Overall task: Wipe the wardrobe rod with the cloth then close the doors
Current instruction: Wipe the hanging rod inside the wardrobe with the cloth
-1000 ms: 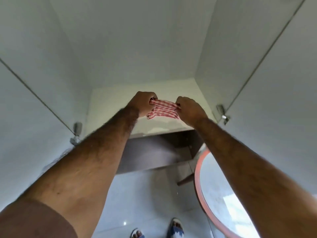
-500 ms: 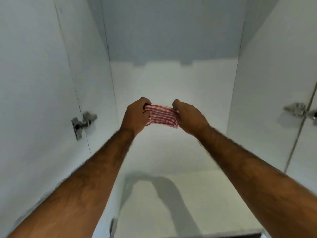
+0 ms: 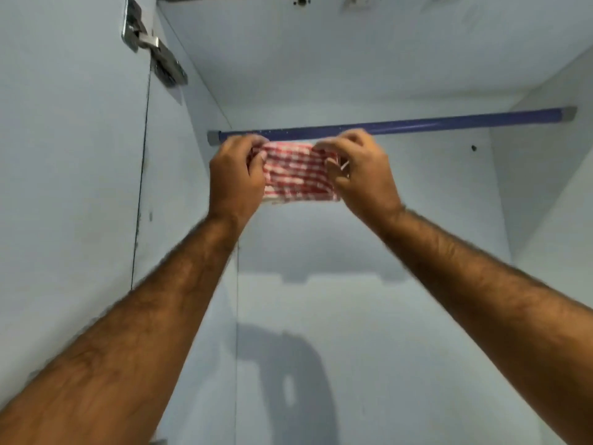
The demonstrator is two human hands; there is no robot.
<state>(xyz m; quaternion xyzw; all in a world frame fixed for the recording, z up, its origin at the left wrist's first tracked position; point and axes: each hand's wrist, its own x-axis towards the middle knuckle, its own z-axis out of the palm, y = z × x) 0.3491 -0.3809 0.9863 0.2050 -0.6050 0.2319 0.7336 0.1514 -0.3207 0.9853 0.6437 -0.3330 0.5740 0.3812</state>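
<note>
A blue wardrobe rod spans the white wardrobe from left wall to right wall, high in the view. A red-and-white checked cloth is stretched between my two hands just below the rod's left part. My left hand grips the cloth's left edge and my right hand grips its right edge. The fingertips of both hands reach up to the rod's lower side; whether the cloth touches the rod I cannot tell.
The open left door stands at the left with a metal hinge near its top. White side walls and the back panel enclose the space. The wardrobe ceiling is close above the rod.
My view has tilted upward from the wardrobe floor, bringing the rod into sight. Both hands have risen with the cloth held between them, up to just under the rod.
</note>
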